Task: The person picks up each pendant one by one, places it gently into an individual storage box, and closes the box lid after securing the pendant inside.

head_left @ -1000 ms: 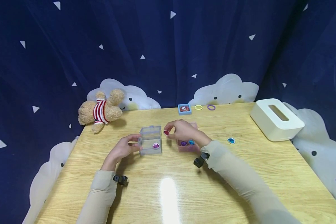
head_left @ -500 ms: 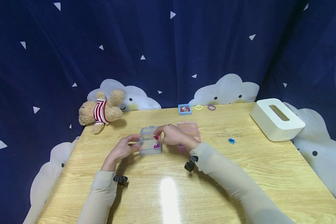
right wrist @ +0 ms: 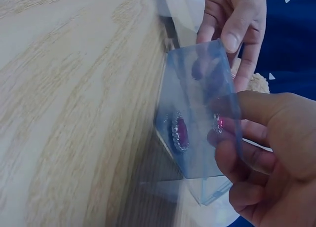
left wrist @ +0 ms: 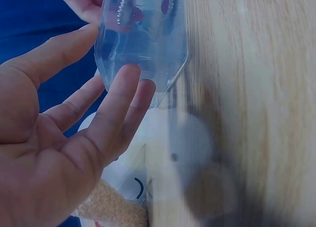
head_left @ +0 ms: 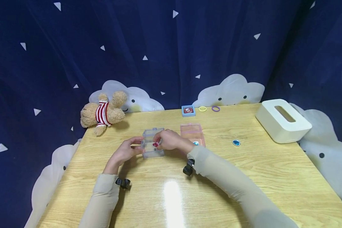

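A clear hinged box (head_left: 154,154) stands with its lid up on the wooden table, left of centre in the head view. My left hand (head_left: 124,152) touches its left end with extended thumb and fingers. My right hand (head_left: 171,139) reaches into the box and pinches a red gem (head_left: 155,144) with a silvery beaded rim. In the right wrist view, a pink-purple gem (right wrist: 181,133) lies low in the box, below the fingertips. Just right stands an open pink clear box (head_left: 191,128), partly behind my right wrist, with a blue gem (head_left: 195,143) showing inside.
A blue teardrop gem (head_left: 236,142) lies to the right. Farther back are a small blue-framed picture tile (head_left: 188,110), a yellow ring (head_left: 202,109) and a purple ring (head_left: 215,108). A white tissue box (head_left: 283,122) stands right; a teddy bear (head_left: 102,114) lies at back left.
My right hand has moved left from over the pink box into the clear box, carrying the red gem lower. The left hand has stayed at the clear box.
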{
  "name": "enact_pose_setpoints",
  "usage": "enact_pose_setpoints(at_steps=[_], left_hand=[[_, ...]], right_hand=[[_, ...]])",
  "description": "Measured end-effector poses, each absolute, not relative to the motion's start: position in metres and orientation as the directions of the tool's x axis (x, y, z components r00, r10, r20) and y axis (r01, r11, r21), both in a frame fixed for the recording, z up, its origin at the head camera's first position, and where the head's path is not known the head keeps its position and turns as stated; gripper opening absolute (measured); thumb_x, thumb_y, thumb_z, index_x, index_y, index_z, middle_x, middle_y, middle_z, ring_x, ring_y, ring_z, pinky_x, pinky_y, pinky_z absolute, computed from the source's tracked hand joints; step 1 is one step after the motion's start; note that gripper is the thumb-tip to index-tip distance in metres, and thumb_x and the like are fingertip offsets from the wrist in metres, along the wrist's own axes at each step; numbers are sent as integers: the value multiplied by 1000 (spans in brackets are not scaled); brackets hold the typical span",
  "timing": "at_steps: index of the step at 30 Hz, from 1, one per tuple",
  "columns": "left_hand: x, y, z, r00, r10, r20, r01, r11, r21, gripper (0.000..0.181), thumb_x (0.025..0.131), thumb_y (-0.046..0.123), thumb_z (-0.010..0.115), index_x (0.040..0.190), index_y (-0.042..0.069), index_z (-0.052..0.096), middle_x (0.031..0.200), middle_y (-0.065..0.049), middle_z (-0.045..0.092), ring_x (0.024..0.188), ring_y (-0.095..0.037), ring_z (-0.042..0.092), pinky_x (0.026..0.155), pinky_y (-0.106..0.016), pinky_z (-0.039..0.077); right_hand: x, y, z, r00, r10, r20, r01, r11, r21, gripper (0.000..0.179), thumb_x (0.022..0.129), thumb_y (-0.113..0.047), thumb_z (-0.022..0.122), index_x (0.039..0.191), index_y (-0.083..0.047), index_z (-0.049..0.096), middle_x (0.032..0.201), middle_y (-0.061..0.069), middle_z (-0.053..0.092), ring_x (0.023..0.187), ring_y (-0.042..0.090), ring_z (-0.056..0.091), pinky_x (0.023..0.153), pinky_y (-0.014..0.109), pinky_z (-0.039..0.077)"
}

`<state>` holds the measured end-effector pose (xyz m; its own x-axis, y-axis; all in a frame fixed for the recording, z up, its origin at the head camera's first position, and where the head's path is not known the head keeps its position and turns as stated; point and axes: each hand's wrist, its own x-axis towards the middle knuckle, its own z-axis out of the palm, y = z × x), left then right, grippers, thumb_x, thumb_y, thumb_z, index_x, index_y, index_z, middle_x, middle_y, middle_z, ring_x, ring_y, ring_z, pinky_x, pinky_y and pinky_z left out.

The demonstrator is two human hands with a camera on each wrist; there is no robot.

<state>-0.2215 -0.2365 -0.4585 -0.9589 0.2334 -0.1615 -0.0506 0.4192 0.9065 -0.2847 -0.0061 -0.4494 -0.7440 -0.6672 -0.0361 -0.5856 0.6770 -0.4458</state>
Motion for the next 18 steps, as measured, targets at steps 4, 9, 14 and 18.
enact_pose_setpoints(at_steps=[4,9,14,18], left_hand=[[-221,-236,-457,-958,234,-164,-53,417,907,61,92,2,68,146,-4,43,143,-30,49,128,-49,53,102,-45,53],[-221,-237,-458,-957,239,-163,-52,412,910,61,91,2,68,146,-4,43,144,-30,48,129,-49,52,103,-46,53],[-222,-238,-459,-958,241,-154,-41,417,908,61,92,3,69,146,-4,43,144,-30,48,129,-49,52,102,-45,53],[-222,-238,-459,-958,243,-153,-40,416,909,61,92,4,69,146,-5,43,144,-30,48,129,-49,53,102,-45,53]], right_hand=[[-285,-10,-450,-755,-653,-68,-564,698,-440,30,80,-27,84,108,-22,76,100,-8,75,97,13,68,84,29,55],[-285,-14,-451,-759,-645,-92,-555,714,-426,27,80,-27,84,106,-23,76,99,-9,76,98,12,69,83,30,55],[-286,-15,-453,-769,-632,-96,-545,726,-419,27,80,-28,83,106,-25,77,99,-11,77,99,13,69,85,33,56],[-286,-16,-455,-775,-624,-99,-539,735,-412,25,80,-28,84,104,-26,78,100,-12,77,101,13,69,87,34,56]])
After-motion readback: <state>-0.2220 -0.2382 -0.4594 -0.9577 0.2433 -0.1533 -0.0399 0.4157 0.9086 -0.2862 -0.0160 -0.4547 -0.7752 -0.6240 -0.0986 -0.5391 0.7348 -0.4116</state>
